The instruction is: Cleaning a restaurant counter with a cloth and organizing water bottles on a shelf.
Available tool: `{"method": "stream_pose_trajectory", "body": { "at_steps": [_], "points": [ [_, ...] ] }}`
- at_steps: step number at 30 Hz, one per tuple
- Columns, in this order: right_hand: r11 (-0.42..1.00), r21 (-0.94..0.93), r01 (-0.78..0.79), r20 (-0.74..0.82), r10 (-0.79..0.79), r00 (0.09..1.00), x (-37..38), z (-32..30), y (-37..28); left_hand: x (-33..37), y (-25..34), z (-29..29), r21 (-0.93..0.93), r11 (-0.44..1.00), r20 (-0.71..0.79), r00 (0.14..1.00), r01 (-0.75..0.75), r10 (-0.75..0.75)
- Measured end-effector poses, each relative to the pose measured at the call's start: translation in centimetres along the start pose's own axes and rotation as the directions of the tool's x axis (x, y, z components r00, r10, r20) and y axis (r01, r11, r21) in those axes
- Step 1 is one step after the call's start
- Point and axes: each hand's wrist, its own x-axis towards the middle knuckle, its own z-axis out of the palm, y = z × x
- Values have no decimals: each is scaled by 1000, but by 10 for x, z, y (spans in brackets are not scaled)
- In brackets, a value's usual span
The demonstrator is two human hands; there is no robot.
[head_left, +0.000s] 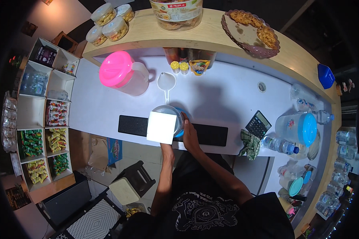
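Head view, left hand (166, 148) gripping white box (161, 127), right hand (190, 136) wrapped around clear cup (172, 115), forearms raised.

Head camera, looking steeply down from above a shop counter.

A single wide fisheye view sits on the person's head and faces down and forward; the white counter (227, 99) fills the centre, its edges bending toward the rim. The person's own forearms and dark shirt (203, 203) enter from 6 o'clock, close under the lens. A wooden upper shelf (211, 38) arcs across 12 to 2 o'clock, farther off. A cubby rack (40, 119) stands at 9 o'clock, and floor shows at 7 o'clock, well below.
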Motion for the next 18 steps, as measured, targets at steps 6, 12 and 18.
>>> {"method": "stream_pose_trajectory", "body": {
  "at_steps": [6, 12, 18],
  "points": [
    [999, 16, 29, 0, -29, 1000, 1, -4, -1, 0, -2, 4, 12, 1000, -32, 999, -18, 18],
    [999, 37, -26, 24, 25, 999, 1, -21, -4, 5, -29, -6, 80, 994, -81, 994, -70, 77],
    [997, 70, 44, -212, -28, 977, -5, -80, 8, -26, -81, 13, 16, 997, -342, 937, -69, 71]
  ]
}}
